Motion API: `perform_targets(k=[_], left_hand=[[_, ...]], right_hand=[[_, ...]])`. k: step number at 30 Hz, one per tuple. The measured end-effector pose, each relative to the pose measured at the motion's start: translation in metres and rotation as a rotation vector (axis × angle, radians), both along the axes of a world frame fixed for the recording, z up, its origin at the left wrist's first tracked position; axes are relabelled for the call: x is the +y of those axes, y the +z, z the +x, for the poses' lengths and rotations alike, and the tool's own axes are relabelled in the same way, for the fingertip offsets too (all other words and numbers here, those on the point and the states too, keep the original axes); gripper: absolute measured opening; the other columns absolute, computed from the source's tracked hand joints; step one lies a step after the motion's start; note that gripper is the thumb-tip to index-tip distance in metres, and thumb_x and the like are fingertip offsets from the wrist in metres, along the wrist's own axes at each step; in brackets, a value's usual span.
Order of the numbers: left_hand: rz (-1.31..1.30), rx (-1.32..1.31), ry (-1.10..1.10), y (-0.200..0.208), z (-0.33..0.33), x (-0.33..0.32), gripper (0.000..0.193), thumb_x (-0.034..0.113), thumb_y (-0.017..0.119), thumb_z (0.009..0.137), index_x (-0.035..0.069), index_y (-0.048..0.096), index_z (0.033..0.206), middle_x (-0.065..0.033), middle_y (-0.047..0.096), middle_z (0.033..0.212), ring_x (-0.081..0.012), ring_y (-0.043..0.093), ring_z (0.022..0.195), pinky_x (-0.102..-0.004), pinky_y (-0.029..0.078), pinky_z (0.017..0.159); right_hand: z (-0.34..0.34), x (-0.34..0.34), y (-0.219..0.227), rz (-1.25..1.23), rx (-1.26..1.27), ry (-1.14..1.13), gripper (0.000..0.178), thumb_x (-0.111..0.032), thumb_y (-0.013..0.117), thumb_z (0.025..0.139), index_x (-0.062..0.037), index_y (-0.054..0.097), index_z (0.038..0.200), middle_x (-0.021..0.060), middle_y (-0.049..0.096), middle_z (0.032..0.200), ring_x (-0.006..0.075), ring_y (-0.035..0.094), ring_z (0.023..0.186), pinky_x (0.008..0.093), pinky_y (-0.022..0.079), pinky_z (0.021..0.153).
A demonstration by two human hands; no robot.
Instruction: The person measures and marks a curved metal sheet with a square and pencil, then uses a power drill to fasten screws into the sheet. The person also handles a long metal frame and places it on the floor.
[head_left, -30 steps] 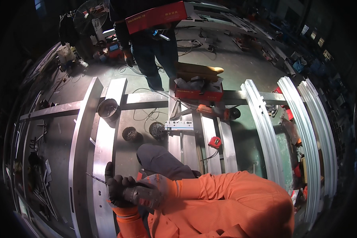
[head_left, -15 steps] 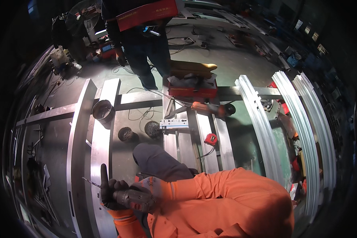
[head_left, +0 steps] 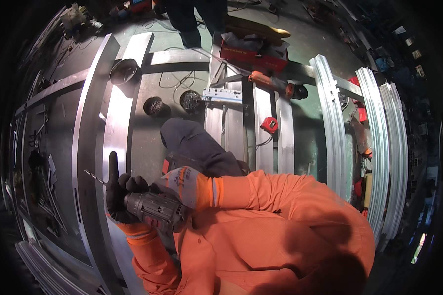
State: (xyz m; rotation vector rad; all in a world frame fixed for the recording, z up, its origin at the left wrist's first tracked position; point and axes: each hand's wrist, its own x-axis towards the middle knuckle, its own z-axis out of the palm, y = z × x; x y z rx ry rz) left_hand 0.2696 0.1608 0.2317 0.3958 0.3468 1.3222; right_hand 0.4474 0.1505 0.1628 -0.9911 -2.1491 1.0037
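The cordless drill (head_left: 155,210) sits low and left in the head view, gripped by both gloved hands over a long aluminium rail (head_left: 115,123) that runs away from the person toward the top of the picture. The left hand (head_left: 119,194), in a black glove, wraps the front of the drill body with its fingers (head_left: 113,164) mostly curled, the index one standing straight up along the rail. The right hand (head_left: 182,184), in a grey and orange glove, closes around the rear of the drill near the handle; how its fingers lie on the trigger cannot be told. The drill's long axis lies roughly crosswise to the rail, and its thin drill bit (head_left: 94,177) points left and slightly up, the tip over the grey rail surface just left of the left hand; whether the tip touches metal is too fine to tell. The left hand is the nearer one to the bit. Farther up lie a black cup (head_left: 123,72) on the same rail, two round wire-brush discs (head_left: 154,105) on the floor, a red tape measure (head_left: 269,125) and an orange angle grinder (head_left: 275,84). Another person's legs (head_left: 192,19) stand at the top.
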Motion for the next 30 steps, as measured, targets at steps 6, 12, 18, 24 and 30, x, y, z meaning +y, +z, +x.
perform_targets(k=[6,12,18,24,30], left_hand=[[-0.073,0.254,0.033,-0.009,-0.01,-0.004,0.072,0.022,0.05,0.106,-0.005,0.014,0.161,-0.0055,0.054,0.096,-0.0168,0.057,0.09,-0.039,0.05,0.095],[-0.04,0.113,0.022,-0.016,-0.007,0.009,0.066,0.016,0.049,0.105,-0.005,0.02,0.16,-0.009,0.059,0.108,-0.0217,0.061,0.098,-0.0441,0.051,0.101],[-0.119,0.083,0.006,-0.042,-0.018,0.037,0.065,0.054,0.046,0.104,0.011,0.045,0.153,-0.0242,0.047,0.152,-0.0414,0.048,0.139,-0.0571,0.037,0.117],[-0.266,1.304,0.205,-0.179,-0.113,0.028,0.085,0.074,0.029,0.101,0.012,0.039,0.159,-0.0139,0.036,0.164,-0.0316,0.028,0.153,-0.0455,0.025,0.123],[-0.477,1.384,0.338,-0.318,-0.159,-0.03,0.055,0.05,0.06,0.103,-0.003,0.076,0.107,0.0024,0.059,0.072,-0.0115,0.046,0.059,-0.0274,0.036,0.053]], right_hand=[[0.013,0.014,0.055,-0.137,-0.511,0.134,0.062,-0.04,0.084,0.059,-0.0131,0.059,0.109,0.0086,0.066,0.1,0.0297,0.069,0.093,0.0397,0.055,0.083],[0.014,0.015,0.024,-0.06,-0.312,0.057,0.045,-0.031,0.078,0.074,-0.0129,0.058,0.11,0.0105,0.067,0.099,0.0311,0.069,0.094,0.0412,0.054,0.08],[0.048,0.028,0.025,0.077,-0.161,-0.065,0.053,-0.026,0.076,0.078,-0.012,0.06,0.127,0.0101,0.069,0.099,0.0318,0.069,0.093,0.041,0.054,0.079],[0.106,-0.007,-0.029,0.045,-0.295,-0.318,0.086,-0.041,0.086,0.072,-0.0094,0.048,0.143,0.0134,0.067,0.114,0.0321,0.067,0.103,0.04,0.052,0.09],[0.165,-0.052,0.004,0.011,-0.15,-0.515,0.094,-0.008,0.083,0.074,-0.0022,0.036,0.155,0.0147,0.069,0.119,0.0271,0.069,0.106,0.0371,0.054,0.091]])
